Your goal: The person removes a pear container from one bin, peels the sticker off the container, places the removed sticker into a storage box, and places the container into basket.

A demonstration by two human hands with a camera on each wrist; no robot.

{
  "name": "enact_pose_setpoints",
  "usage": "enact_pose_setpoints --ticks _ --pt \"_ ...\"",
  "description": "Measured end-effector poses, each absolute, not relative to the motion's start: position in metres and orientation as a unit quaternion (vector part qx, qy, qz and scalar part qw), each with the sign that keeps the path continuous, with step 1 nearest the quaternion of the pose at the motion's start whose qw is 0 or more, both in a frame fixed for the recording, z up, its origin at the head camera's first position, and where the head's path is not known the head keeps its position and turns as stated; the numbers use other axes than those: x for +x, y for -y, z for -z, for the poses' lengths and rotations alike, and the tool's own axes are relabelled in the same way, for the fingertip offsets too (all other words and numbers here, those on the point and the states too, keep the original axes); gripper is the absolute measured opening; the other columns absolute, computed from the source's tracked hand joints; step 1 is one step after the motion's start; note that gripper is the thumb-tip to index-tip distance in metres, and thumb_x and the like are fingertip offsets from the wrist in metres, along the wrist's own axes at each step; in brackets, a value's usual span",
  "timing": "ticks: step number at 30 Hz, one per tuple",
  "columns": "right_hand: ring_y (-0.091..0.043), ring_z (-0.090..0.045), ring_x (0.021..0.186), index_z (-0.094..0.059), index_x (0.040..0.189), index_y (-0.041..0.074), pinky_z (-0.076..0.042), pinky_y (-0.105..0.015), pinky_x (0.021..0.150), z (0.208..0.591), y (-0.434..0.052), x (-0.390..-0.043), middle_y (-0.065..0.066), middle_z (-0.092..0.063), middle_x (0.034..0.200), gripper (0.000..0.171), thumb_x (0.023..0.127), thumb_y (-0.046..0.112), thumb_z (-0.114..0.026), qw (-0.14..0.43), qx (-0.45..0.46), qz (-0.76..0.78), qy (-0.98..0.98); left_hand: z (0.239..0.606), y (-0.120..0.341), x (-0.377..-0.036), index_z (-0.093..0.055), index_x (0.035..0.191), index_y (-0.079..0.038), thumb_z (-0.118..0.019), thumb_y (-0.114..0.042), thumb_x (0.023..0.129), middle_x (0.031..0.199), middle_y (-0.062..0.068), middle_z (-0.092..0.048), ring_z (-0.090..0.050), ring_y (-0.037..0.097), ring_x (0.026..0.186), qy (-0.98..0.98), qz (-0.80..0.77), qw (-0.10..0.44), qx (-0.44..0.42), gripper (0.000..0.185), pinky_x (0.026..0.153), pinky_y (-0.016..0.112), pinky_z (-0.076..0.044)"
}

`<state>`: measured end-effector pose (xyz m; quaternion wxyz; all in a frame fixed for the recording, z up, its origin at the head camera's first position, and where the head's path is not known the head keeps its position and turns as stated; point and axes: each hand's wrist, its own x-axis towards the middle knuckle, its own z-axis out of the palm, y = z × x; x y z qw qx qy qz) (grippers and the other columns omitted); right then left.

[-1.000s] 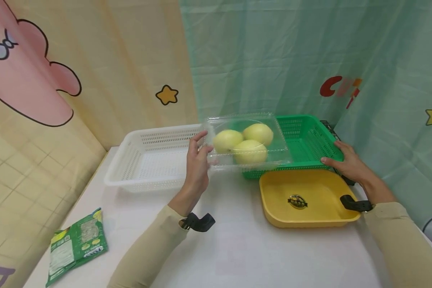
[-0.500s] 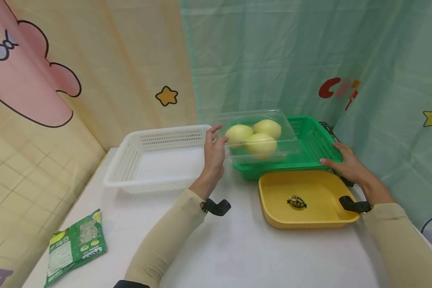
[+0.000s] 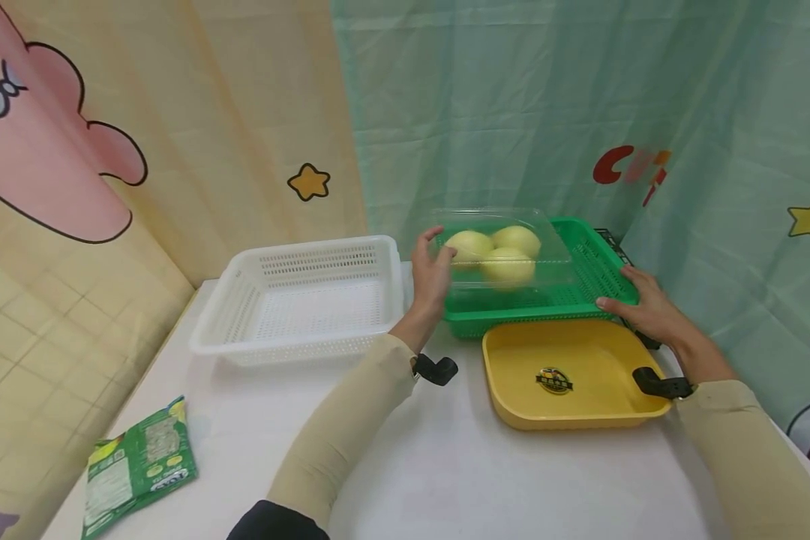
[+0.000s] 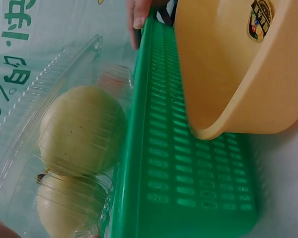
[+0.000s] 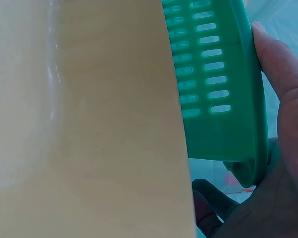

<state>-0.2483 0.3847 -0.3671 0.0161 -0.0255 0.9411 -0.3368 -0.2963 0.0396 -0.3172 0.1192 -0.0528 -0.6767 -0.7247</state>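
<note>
A clear plastic clamshell box (image 3: 545,270) holds three round, pale yellow-green fruits (image 3: 508,266). My left hand (image 3: 433,279) grips its left end, thumb on the near side. The box is over the left part of a green slotted basket (image 3: 540,304). In the left wrist view the box's clear wall (image 4: 25,114) is right at the basket's rim (image 4: 131,148). My right hand (image 3: 655,306) grips the basket's right end; in the right wrist view its thumb (image 5: 278,59) lies along the rim.
A yellow tray (image 3: 580,375) with a dark label stands in front of the green basket. To the left is a white slotted basket (image 3: 310,349), and a green printed packet (image 3: 142,465) lies at the table's left edge. Printed curtains (image 3: 499,105) close off the back and sides.
My left hand has carried the fruit box to the right, from between the two baskets to over the green one. The right hand has stayed on the basket's right end.
</note>
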Motion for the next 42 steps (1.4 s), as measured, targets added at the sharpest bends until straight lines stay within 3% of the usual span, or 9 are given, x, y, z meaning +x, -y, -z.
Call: enact_pose_setpoints --ticks 5,8,12,15,19,32,42 --pt "-0.057 0.002 0.138 0.006 0.150 0.002 -0.014 -0.075 0.099 0.366 -0.385 -0.248 -0.028 0.016 0.154 0.092 0.093 0.048 -0.050 0.014 -0.027 0.337 -0.941 0.321 -0.054 -0.305 -0.051 0.130 -0.010 -0.052 -0.007 0.083 0.140 0.009 -0.045 -0.041 0.020 0.114 0.694 0.705 0.134 -0.054 0.047 0.095 0.035 -0.038" --pt "-0.057 0.002 0.137 0.006 0.150 0.001 -0.014 -0.075 0.099 0.365 -0.384 -0.247 -0.028 0.016 0.154 0.092 0.093 0.048 -0.049 0.016 -0.028 0.336 -0.941 0.325 -0.062 -0.309 -0.051 0.130 -0.009 -0.052 -0.005 0.083 0.137 0.010 -0.048 -0.044 0.018 0.088 0.699 0.700 0.132 -0.056 0.047 0.081 0.030 -0.040" --pt "-0.057 0.003 0.137 0.006 0.150 0.001 -0.014 -0.075 0.100 0.365 -0.384 -0.247 -0.028 0.017 0.154 0.092 0.093 0.048 -0.049 0.020 -0.029 0.333 -0.942 0.329 -0.070 -0.311 -0.052 0.130 -0.010 -0.052 -0.006 0.083 0.136 0.012 -0.047 -0.043 0.018 0.085 0.713 0.688 0.128 -0.051 0.047 0.079 0.031 -0.041" --pt "-0.057 0.003 0.137 0.007 0.150 0.001 -0.014 -0.075 0.100 0.366 -0.384 -0.247 -0.029 0.017 0.154 0.092 0.094 0.047 -0.049 0.019 -0.030 0.336 -0.941 0.330 -0.075 -0.312 -0.053 0.130 -0.013 -0.052 -0.010 0.083 0.138 0.011 -0.044 -0.042 0.019 0.112 0.727 0.675 0.123 -0.038 0.047 0.090 0.035 -0.040" --pt "-0.057 0.002 0.138 0.006 0.150 0.002 -0.014 -0.075 0.100 0.365 -0.383 -0.246 -0.028 0.016 0.154 0.092 0.093 0.047 -0.050 0.016 -0.030 0.336 -0.941 0.332 -0.080 -0.313 -0.052 0.130 -0.018 -0.051 -0.013 0.084 0.138 0.010 -0.041 -0.039 0.025 0.124 0.740 0.662 0.117 -0.025 0.046 0.094 0.039 -0.039" --pt "-0.057 0.002 0.138 0.005 0.150 0.000 -0.014 -0.074 0.100 0.366 -0.381 -0.245 -0.029 0.015 0.154 0.090 0.094 0.046 -0.049 0.016 -0.030 0.336 -0.941 0.345 -0.087 -0.320 -0.053 0.128 -0.020 -0.051 -0.016 0.085 0.135 0.010 -0.042 -0.040 0.027 0.117 0.773 0.622 0.120 -0.018 0.044 0.094 0.041 -0.038" --pt "-0.056 0.002 0.138 0.005 0.150 0.001 -0.014 -0.074 0.101 0.365 -0.382 -0.246 -0.028 0.016 0.154 0.089 0.094 0.045 -0.049 0.013 -0.032 0.336 -0.941 0.346 -0.088 -0.322 -0.046 0.132 -0.027 -0.051 -0.021 0.088 0.140 0.011 -0.033 -0.037 0.030 0.119 0.790 0.609 0.055 -0.032 0.045 0.083 0.039 -0.038"
